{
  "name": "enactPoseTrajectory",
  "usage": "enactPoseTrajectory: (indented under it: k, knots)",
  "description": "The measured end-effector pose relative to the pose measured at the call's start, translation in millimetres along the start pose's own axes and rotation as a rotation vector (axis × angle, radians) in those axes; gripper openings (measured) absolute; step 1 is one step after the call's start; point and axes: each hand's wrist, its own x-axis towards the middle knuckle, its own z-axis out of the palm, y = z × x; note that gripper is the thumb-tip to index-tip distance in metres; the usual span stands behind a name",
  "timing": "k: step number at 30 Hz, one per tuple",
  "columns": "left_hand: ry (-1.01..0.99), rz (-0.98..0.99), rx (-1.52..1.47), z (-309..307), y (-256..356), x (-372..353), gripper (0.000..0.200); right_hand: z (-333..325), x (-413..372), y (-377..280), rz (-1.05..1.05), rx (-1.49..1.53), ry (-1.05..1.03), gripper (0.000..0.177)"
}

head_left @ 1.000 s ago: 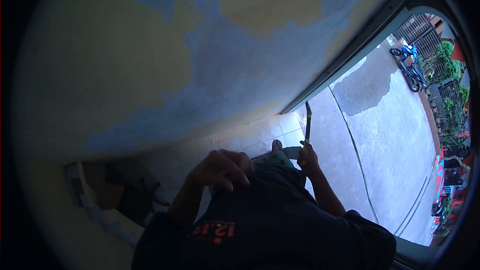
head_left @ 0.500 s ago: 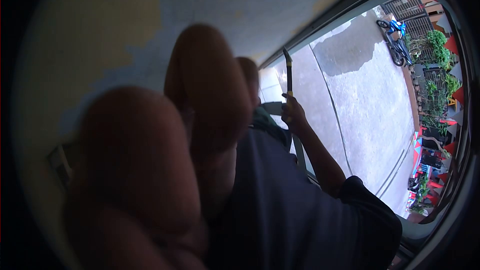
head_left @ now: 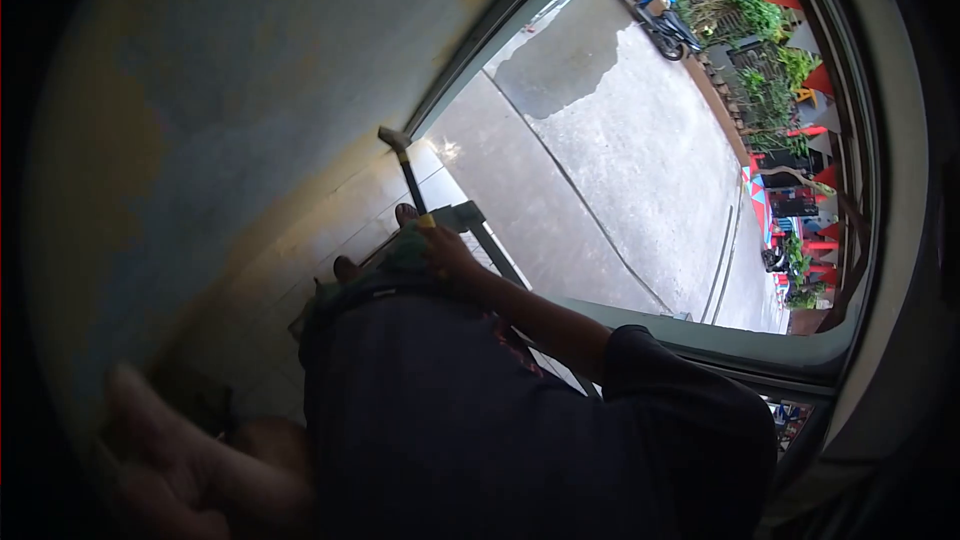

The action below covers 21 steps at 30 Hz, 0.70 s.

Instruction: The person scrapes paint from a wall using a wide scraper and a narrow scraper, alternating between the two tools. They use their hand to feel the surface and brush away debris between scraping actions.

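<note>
My right hand (head_left: pixel 447 252) is closed around the handle of a hammer (head_left: pixel 410 178) with a dark shaft and a yellow band. The hammer's head points up towards the foot of the wall. At the lower left, close to the camera, my left hand (head_left: pixel 180 470) is dim and blurred, its fingers apart and nothing visible in them. My dark shirt (head_left: pixel 450 390) fills the lower middle, and my feet (head_left: pixel 405 212) show beyond it on the tiles.
A wall (head_left: pixel 260 70) with patchy yellow and grey paint is at the left. White floor tiles (head_left: pixel 350 220) lie below it. A green-grey frame (head_left: pixel 700 340) borders an opening onto a concrete yard (head_left: pixel 620 160) with a parked motorcycle (head_left: pixel 665 32), plants and red-and-white flags.
My left hand has dropped from right before the camera to the lower left. The hammer and my right hand now appear farther left, and the view has shifted, showing my feet and more floor.
</note>
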Motion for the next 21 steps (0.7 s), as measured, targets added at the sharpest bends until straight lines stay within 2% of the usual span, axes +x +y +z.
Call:
enactPoseTrajectory:
  k: [1, 3, 4, 5, 6, 7, 9, 10, 11, 12, 13, 15, 16, 17, 18, 19, 20, 21]
  knots:
    - [0.001, -0.017, -0.036, -5, 6, 1, 0.002, 2, 1, -1, -0.004, 0.011, -0.010, 0.038]
    - [-0.129, -0.116, 0.172, -15, 17, 4, 0.001, 0, 9, -2, -0.026, -0.002, -0.026, 0.038]
    - [-0.225, -0.144, 0.288, -18, 23, 5, 0.002, -6, 34, 21, -0.079, -0.002, 0.023, 0.038]
    - [-0.331, -0.161, 0.435, -20, 30, 6, 0.003, -4, 19, 8, -0.023, -0.061, 0.040, 0.038]
    - [-0.440, -0.172, 0.605, -21, 37, 7, 0.004, -14, 35, 32, -0.243, -0.088, -0.117, 0.037]
    - [-0.550, -0.167, 0.796, -21, 44, 8, 0.006, -9, 25, 22, -0.221, -0.185, -0.083, 0.035]
    - [-0.740, -0.135, 1.155, -23, 58, 8, 0.008, -7, 1, 1, -0.135, -0.097, -0.124, 0.035]
    - [-0.815, -0.123, 1.309, -25, 65, 9, 0.009, -12, 15, 9, -0.191, -0.118, -0.115, 0.035]
    - [-0.847, -0.101, 1.300, -33, 195, -82, 0.009, -7, -10, -29, 0.127, 0.028, -0.075, 0.034]
    - [-1.006, -0.313, 1.438, -58, 271, -129, 0.013, -19, 9, -15, 0.007, 0.041, -0.151, 0.032]
    - [-1.160, -0.538, 1.572, -109, 378, -177, 0.019, -31, 27, -1, -0.010, 0.021, -0.160, 0.032]
    - [-1.457, -1.056, 1.810, -207, 466, -164, 0.034, -35, 33, -12, -0.006, 0.037, -0.125, 0.032]
    - [-1.594, -1.330, 1.909, -266, 489, -136, 0.042, -38, 32, -21, 0.009, 0.059, -0.086, 0.031]
    - [-1.734, -1.608, 2.000, -332, 455, -64, 0.050, -47, 32, -25, -0.023, 0.077, -0.127, 0.031]
    - [-1.861, -1.891, 2.086, -398, 459, 32, 0.058, -57, 41, -21, -0.127, 0.007, -0.116, 0.031]
    - [-1.936, -2.198, 2.179, -446, 454, 125, 0.066, -65, 42, -24, -0.136, 0.058, -0.086, 0.032]
    - [-1.965, -2.525, 2.280, -484, 477, 146, 0.074, -68, 45, -34, -0.150, 0.105, -0.068, 0.034]
    - [-0.743, -2.526, 2.038, -417, 390, 97, 0.071, -71, 41, -50, -0.226, 0.057, -0.030, 0.037]
